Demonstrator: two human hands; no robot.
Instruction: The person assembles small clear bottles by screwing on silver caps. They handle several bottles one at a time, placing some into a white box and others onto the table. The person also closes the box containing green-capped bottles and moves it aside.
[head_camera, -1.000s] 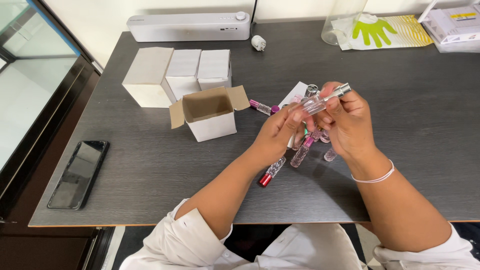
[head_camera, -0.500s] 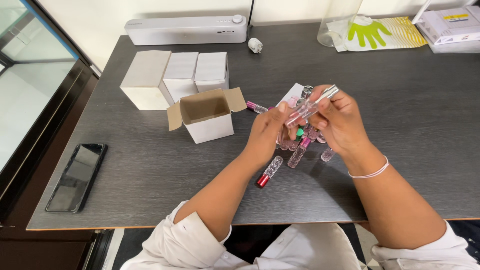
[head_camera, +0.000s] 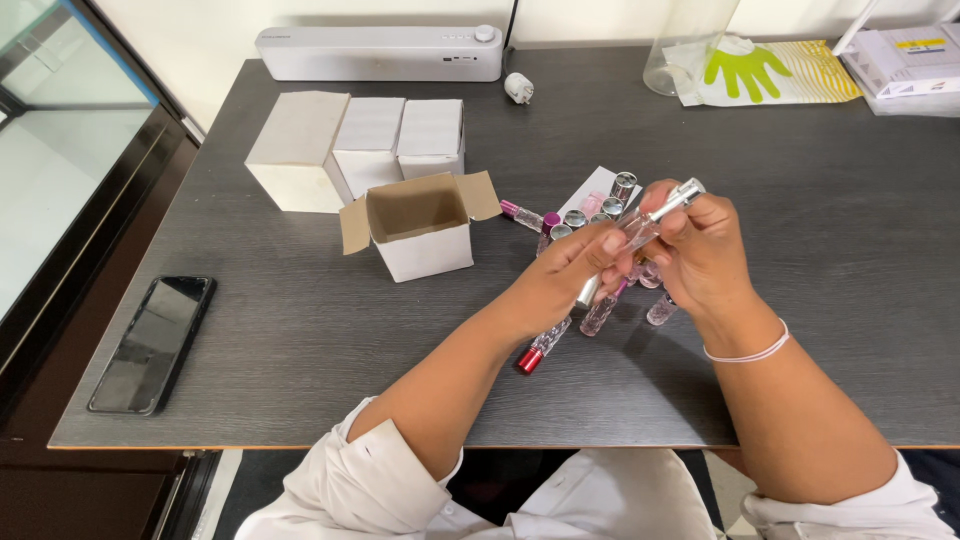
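Both hands hold one clear tube with silver caps (head_camera: 645, 226) slantwise above the dark table (head_camera: 300, 330). My right hand (head_camera: 705, 250) grips its upper end near the silver cap. My left hand (head_camera: 565, 270) pinches the lower part. Under and around the hands lie several small clear tubes with pink, purple and silver caps (head_camera: 580, 215); one with a red cap (head_camera: 540, 347) lies nearest me. An open white box (head_camera: 418, 225) stands just left of the hands, its flaps up.
Three shut white boxes (head_camera: 355, 140) stand behind the open one. A black phone (head_camera: 152, 343) lies near the left table edge. A grey bar-shaped device (head_camera: 380, 52), a small white plug (head_camera: 518, 88), a packet with a green glove picture (head_camera: 765, 72) and a white carton (head_camera: 905, 55) line the back.
The tube in my hands has tilted a little and both hands have shifted slightly; the view has moved a bit. The boxes and phone are unmoved.
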